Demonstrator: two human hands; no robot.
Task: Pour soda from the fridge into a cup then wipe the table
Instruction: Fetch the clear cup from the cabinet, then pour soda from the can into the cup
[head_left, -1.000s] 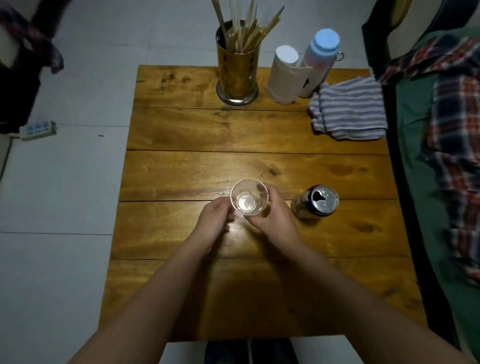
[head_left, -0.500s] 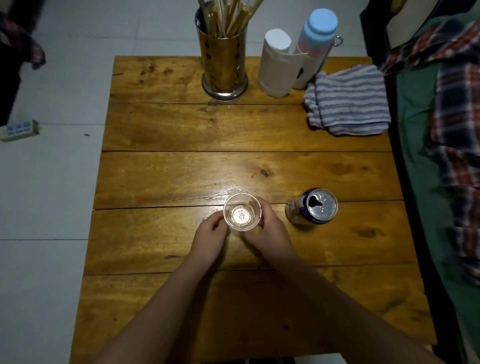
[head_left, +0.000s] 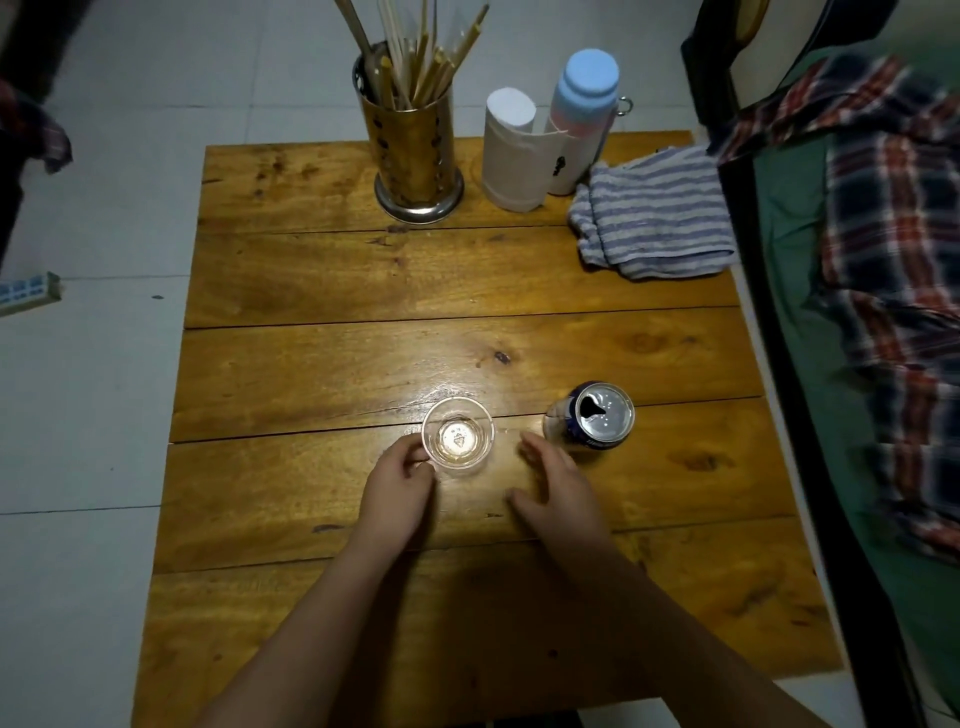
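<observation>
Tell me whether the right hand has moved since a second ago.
Yes. The right hand has let go of the clear plastic cup and shifted toward the opened blue soda can.

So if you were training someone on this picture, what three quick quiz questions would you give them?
1. True or false: the soda can is already opened.
2. Which hand touches the clear cup? A) left hand B) right hand C) both
3. Fill in: the striped cloth lies at the table's far ____ corner.

Key: 1. True, the opening in its top shows dark. 2. A; the right hand sits apart, between cup and can. 3. Right.
</observation>
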